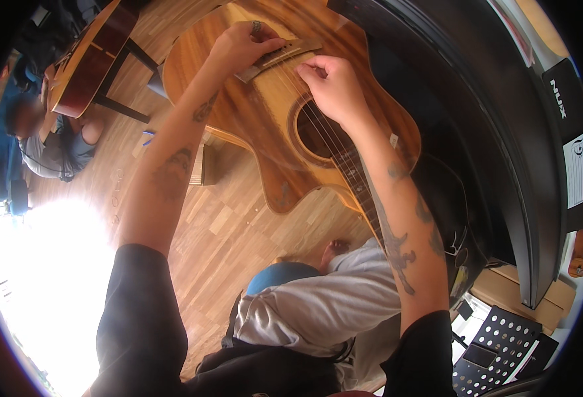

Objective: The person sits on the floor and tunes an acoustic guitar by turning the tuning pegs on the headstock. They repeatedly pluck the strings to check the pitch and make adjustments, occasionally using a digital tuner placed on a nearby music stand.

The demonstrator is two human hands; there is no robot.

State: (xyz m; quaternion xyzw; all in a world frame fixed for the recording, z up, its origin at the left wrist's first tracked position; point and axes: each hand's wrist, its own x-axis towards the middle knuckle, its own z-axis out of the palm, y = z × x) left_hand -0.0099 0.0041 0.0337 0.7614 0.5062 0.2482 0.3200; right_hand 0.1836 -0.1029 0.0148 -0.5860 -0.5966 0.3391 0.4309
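Note:
An acoustic guitar [232, 112] with streaked brown wood lies face up before me, its strings running from the bridge [271, 59] across the round soundhole toward the lower right. My left hand [252, 46] rests at the bridge, thumb and fingertips closed at the pins; what they grip is too small to make out. My right hand [324, 83] is closed in a pinch over the strings just below the bridge, its fingertips touching or very near them. Whatever it holds between the fingertips is hidden.
Another guitar [86, 73] leans over a black stand at upper left, beside a seated person [46, 132]. A large black curved case or furniture [496, 119] borders the right. A perforated music stand [496, 344] and cardboard [516, 291] are at lower right. Wooden floor [219, 231] shows below the guitar.

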